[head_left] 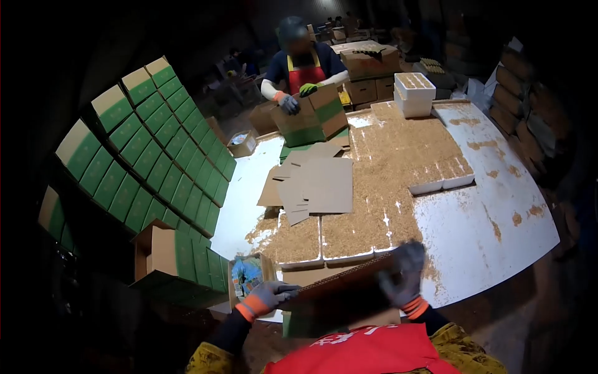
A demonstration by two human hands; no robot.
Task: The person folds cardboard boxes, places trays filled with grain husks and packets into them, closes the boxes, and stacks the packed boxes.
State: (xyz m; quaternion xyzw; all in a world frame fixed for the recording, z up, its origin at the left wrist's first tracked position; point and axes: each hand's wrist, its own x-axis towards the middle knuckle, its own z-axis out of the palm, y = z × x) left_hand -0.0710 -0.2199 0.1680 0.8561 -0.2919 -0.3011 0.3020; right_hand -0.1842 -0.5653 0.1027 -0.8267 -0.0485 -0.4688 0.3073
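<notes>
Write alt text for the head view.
A gloved left hand grips cardboard, blurred right hand at its other end, beside a white table bearing trays of brown crumbs. A co-worker opposite handles a box; green boxes are stacked at picture left.

- I work in a dim packing warehouse.
- Stacked green boxes (156, 134) line the left edge of my table (464, 230).
- A co-worker (305, 70) handles a carton (311, 115) at its far edge.
</notes>
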